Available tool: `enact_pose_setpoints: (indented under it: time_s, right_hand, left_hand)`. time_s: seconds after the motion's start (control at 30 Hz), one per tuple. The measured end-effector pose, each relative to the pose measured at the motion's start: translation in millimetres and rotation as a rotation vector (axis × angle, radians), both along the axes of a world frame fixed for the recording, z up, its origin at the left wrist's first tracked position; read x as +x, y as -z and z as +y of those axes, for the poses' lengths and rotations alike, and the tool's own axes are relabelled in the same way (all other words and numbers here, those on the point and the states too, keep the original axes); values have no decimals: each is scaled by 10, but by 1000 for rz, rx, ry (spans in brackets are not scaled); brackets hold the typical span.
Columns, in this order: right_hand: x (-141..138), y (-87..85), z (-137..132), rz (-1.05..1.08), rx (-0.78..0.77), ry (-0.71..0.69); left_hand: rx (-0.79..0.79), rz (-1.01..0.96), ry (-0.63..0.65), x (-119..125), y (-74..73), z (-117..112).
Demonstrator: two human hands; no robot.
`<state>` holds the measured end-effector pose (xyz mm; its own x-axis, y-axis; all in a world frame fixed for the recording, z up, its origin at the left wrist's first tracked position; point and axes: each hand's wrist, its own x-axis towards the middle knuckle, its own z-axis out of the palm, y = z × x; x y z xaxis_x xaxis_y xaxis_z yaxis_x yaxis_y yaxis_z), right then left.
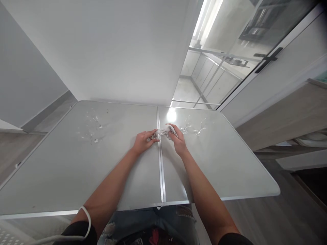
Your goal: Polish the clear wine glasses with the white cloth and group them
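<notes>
My left hand [143, 142] is closed on a clear glass [152, 137] over the middle seam of the table; it looks like a stemmed glass, though the fingers hide much of it. In my right hand [180, 140] is a bunched white cloth [167, 130], pressed against the glass's right end. To the right of that hand stand two clear stemmed glasses, a nearer one [198, 131] and another [185, 129] close beside it. Further left on the table are more clear glasses, one [95, 140] in front of another [99, 126]; their bowls are hard to make out.
The pale folding table [122, 183] has a metal-edged seam down its middle. A white wall panel [122, 51] rises behind it, with a glass door [204, 75] at the back right. A white cable [88, 217] loops over my left arm. Wooden shelving [288, 115] stands at right.
</notes>
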<state>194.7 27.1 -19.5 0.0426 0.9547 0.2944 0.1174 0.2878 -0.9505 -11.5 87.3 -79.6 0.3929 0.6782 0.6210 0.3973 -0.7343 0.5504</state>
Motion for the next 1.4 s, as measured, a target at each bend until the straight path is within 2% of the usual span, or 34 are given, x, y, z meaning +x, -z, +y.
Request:
enact_pose_setpoints:
  time_s: [0.1,0.2,0.3,0.37,0.47,0.57,0.63,0.7,0.83,0.9,0.97,1.03,1.1,1.2,1.3,1.4]
  right_hand:
    - [5,-16,5,113,-47,-17]
    - [19,-19,22,304,-47,55]
    - [29,14,65,541,-23,146]
    - [13,68,102,644,-43,212]
    - [-71,153,133,677,-128,206]
    - [-189,162,120,647,-194,-7]
    - [-252,126,102,640,-216,-105]
    - [-296,89,92,639,-215,-114]
    - [-333,94,74,532,-239,-165]
    - [-313,121,45,435,-182,-84]
    - [-265,127,7,267,-48,65]
    - [-206,95,-23,-17,110,92]
    - [-154,34,-32,-321,242,-19]
    - [-89,-47,-17,-553,305,-118]
    - [-12,-55,9,-470,152,-86]
    - [39,-11,53,-144,-77,-36]
  left_hand:
    - [-8,9,-1,3,25,0]
    - [-47,-24,-22,11,31,1]
    - [-156,-152,-50,8,-18,-8]
    - [-277,-259,-26,1,-77,-24]
    - [-501,-330,141,1,-158,-60]
    - [-665,-232,375,22,-194,-81]
    - [-691,-178,454,38,-197,-80]
    - [-678,-198,443,50,-197,-68]
    - [-652,-251,334,58,-201,-52]
    - [-639,-228,294,55,-196,-61]
    - [-603,-171,256,48,-175,-71]
    - [-495,-81,185,35,-136,-69]
    - [-298,27,73,20,-90,-47]
    - [-3,169,-42,8,-44,-7]
    - [115,267,40,19,-44,-3]
    - [112,261,86,38,-62,-28]
